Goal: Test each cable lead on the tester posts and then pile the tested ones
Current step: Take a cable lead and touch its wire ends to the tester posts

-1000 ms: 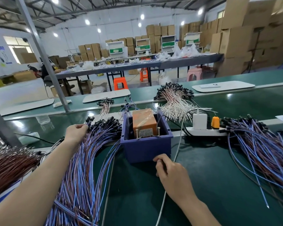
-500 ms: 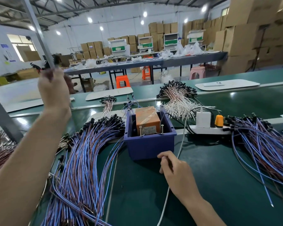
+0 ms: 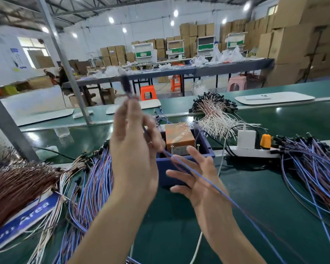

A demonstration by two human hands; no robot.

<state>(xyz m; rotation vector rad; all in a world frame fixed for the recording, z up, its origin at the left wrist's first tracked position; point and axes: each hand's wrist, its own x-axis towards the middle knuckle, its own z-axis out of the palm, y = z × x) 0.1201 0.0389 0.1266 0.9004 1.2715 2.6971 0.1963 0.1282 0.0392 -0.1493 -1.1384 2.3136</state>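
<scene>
The left hand (image 3: pixel 133 149) is raised above the green bench (image 3: pixel 236 235), fingers pinched on one thin blue-and-brown cable lead (image 3: pixel 234 204) just below its black plug (image 3: pixel 124 80). The plug end is motion-blurred. Held high like this, the lead hangs clear of the loose bundle of blue-and-brown leads (image 3: pixel 95 178) lying at the left, which looks like the supply.

The wire slants down to the right across the right hand (image 3: pixel 196 180), whose fingers are spread and grip nothing. That hand seems placed to catch the wire's free length and steer it, though actual contact cannot be made out.

Directly behind both hands sits the orange tester box (image 3: pixel 179 137) in its blue plastic tray (image 3: pixel 206 149), with two upright metal posts (image 3: pixel 198 147) at the near edge — within easy reach for the bare ends. The lead is not on the posts yet, so the test step appears to be just starting.

A second heap of blue-and-brown leads (image 3: pixel 312 168) fans out at the right beyond the white power strip (image 3: pixel 255 153) — probably the tested pile.
</scene>
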